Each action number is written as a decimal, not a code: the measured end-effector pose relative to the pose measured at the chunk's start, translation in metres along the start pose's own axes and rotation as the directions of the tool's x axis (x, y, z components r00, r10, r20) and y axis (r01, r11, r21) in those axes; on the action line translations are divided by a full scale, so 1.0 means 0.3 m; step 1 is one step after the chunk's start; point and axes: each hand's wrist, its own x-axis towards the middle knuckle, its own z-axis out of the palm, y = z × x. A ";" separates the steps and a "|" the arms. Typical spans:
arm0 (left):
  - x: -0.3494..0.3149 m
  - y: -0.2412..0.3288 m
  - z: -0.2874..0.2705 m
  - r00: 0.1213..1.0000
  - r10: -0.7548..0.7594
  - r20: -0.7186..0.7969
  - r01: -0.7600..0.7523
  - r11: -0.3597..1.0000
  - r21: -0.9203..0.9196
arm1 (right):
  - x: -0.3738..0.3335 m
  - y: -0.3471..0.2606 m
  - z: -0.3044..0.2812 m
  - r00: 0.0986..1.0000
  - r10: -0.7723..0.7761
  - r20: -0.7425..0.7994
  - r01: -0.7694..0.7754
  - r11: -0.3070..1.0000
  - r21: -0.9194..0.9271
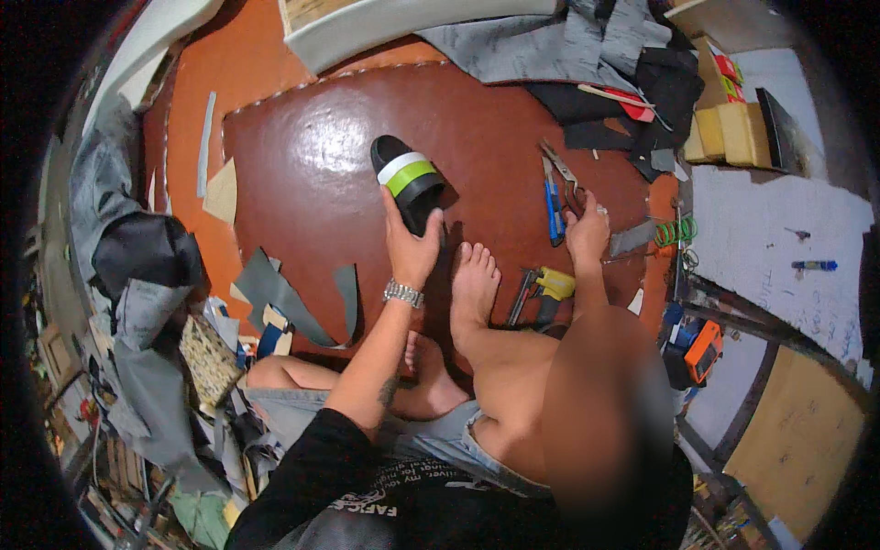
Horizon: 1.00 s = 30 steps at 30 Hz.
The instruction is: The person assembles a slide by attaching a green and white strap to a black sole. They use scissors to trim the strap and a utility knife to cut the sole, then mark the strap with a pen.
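My left hand, with a metal watch on its wrist, grips a black slide sandal by its heel end. A white and lime-green strap crosses the sandal, and its toe points away from me. Off to the right, my right hand is closed around the handles of a pair of scissors, whose blades point away to the far left. Just left of the scissors lies a blue utility knife. Nearer my raised knee rests a yellow and black hand tool; its kind is unclear.
The brown padded surface carries grey offcut strips at the left. Dark fabric sheets lie at the far right. A green wire coil and an orange and black device are at the right. My bare foot stands mid-surface.
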 end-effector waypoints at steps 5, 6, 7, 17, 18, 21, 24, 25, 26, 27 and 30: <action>0.047 -0.005 -0.051 0.913 -0.406 0.042 0.406 0.893 -0.196 | 0.078 -0.006 -0.042 0.968 -0.105 0.229 0.046 0.967 0.252; 0.045 -0.003 -0.043 0.897 -0.437 0.063 0.437 0.860 -0.262 | 0.079 -0.020 -0.053 0.942 -0.072 0.327 -0.054 0.932 0.358; 0.038 -0.001 -0.030 0.873 -0.482 0.077 0.479 0.817 -0.320 | 0.063 -0.034 -0.068 0.901 -0.100 0.421 -0.121 0.876 0.467; 0.012 -0.070 -0.075 0.810 -0.579 0.090 0.555 0.710 -0.433 | -0.454 -0.257 -0.131 0.613 -0.529 0.586 -0.214 0.603 0.768; 0.019 -0.077 -0.102 0.803 -0.573 0.165 0.566 0.646 -0.511 | -0.464 -0.276 -0.122 0.562 -0.516 0.647 -0.269 0.625 0.733; 0.046 -0.092 -0.179 0.764 -0.604 0.228 0.617 0.579 -0.532 | -0.491 -0.319 -0.099 0.439 -0.531 0.724 -0.236 0.710 0.664; 0.043 -0.106 -0.262 0.700 -0.639 0.319 0.699 0.520 -0.492 | -0.486 -0.369 -0.067 0.297 -0.535 0.791 -0.133 0.797 0.589; 0.042 -0.111 -0.289 0.674 -0.643 0.363 0.730 0.503 -0.463 | -0.486 -0.385 -0.060 0.257 -0.532 0.807 -0.136 0.807 0.575; 0.048 -0.117 -0.310 0.646 -0.648 0.403 0.759 0.486 -0.434 | -0.481 -0.406 -0.050 0.221 -0.531 0.818 -0.136 0.814 0.565; 0.050 -0.121 -0.323 0.649 -0.630 0.427 0.758 0.484 -0.437 | -0.477 -0.425 -0.041 0.188 -0.530 0.827 -0.137 0.820 0.556; 0.045 -0.129 -0.336 0.631 -0.614 0.474 0.774 0.459 -0.435 | -0.476 -0.471 -0.014 0.098 -0.525 0.846 -0.153 0.832 0.534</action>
